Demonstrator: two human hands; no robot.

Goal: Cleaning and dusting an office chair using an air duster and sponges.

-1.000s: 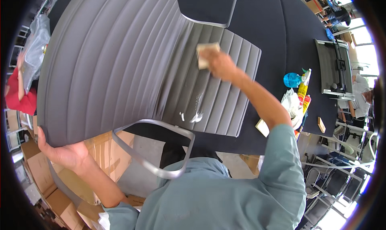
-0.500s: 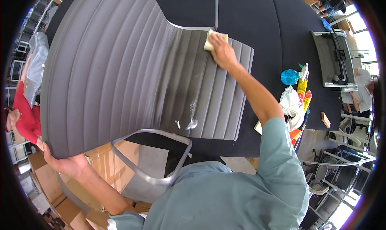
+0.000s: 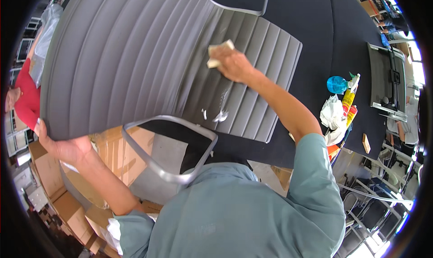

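Note:
A grey chair (image 3: 122, 55) with a ribbed back and seat lies on a black-covered table, a metal armrest loop (image 3: 171, 177) sticking out on its near side. My left hand (image 3: 67, 147) grips the near left corner of the backrest, thumb on top. With my right hand (image 3: 237, 68) I press a cream-coloured sponge (image 3: 213, 63) onto the seat, close to the crease where the back begins. White foam (image 3: 220, 117) sits in blobs and streaks on the near part of the seat. Around the sponge the seat looks damp and darker.
On the right of the table (image 3: 311, 55) are a blue spray bottle (image 3: 337, 85), yellow cans (image 3: 347, 100), crumpled white cloths (image 3: 332, 112) and a small wooden block (image 3: 366, 143). Cardboard boxes (image 3: 74, 213) stand below at left. Someone in a red top (image 3: 28, 93) is at far left.
My right hand has wiped the sponge from the far edge of the seat leftward and nearer, toward the crease. The left hand keeps its grip on the backrest corner. The view has shifted slightly.

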